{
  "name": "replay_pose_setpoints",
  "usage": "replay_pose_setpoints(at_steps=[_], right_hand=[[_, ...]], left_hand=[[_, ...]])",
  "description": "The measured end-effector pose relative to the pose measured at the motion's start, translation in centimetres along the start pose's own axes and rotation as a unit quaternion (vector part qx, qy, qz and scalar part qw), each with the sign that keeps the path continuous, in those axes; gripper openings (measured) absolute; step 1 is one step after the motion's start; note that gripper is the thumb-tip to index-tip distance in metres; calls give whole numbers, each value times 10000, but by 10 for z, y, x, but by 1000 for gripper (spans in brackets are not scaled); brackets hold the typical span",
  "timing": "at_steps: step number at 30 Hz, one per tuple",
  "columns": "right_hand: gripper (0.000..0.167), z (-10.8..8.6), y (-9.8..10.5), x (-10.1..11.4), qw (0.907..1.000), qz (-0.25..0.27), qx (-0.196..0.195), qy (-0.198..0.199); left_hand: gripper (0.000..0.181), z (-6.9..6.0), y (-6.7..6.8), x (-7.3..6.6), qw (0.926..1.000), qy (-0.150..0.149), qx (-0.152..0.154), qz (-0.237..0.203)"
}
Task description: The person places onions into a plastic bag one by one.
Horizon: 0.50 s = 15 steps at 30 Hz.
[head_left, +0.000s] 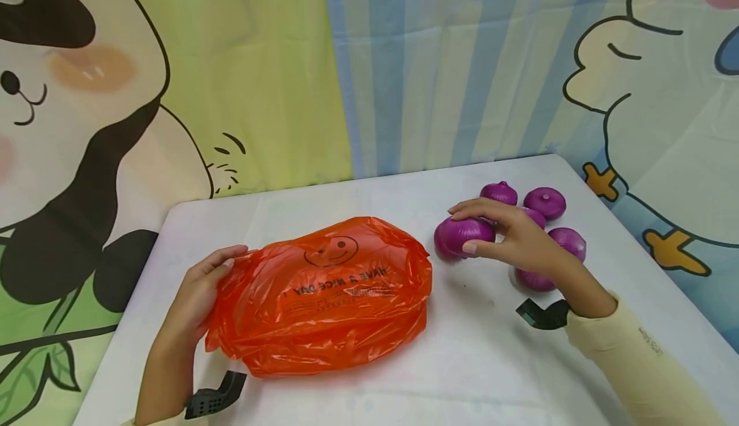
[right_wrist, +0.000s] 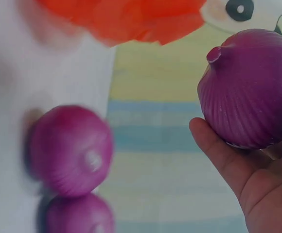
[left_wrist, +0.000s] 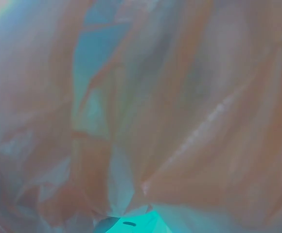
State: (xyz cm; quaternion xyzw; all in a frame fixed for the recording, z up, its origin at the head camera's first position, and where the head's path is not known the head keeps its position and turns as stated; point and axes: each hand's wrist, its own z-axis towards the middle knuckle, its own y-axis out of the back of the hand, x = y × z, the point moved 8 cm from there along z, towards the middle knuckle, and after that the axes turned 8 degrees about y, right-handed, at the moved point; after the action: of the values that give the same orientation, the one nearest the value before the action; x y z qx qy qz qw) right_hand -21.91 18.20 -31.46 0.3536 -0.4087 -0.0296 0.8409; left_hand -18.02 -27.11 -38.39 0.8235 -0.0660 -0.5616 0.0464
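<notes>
Right hand (head_left: 519, 240) grips an onion (head_left: 472, 230), loose onions (head_left: 545, 203) beside and beyond it; left hand (head_left: 199, 291) holds the edge of the orange bag (head_left: 329, 314) lying between the two hands, so I'd want a firm wrap on that smooth skin and the bag edge steady.

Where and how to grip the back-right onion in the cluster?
Grip the back-right onion across its widest part, probably from above and right: it is round, pale nub up, that side looks free, and other onions sit left and in front.
</notes>
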Motion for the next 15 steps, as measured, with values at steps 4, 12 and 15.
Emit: replay_pose_setpoints(at_steps=[4, 12, 15], right_hand=[[45, 23, -4, 13, 9994, 222, 117, 254], [43, 71, -33, 41, 9883, 1051, 493, 990], [42, 88, -40, 54, 9836, 1092, 662, 1274]], left_hand=[[41, -1, -1, -1, 9999, -21, 72, -101], [39, -2, 0, 3, 9999, 52, 59, -92], [39, -3, 0, 1, 10000, -12, 5, -54]])
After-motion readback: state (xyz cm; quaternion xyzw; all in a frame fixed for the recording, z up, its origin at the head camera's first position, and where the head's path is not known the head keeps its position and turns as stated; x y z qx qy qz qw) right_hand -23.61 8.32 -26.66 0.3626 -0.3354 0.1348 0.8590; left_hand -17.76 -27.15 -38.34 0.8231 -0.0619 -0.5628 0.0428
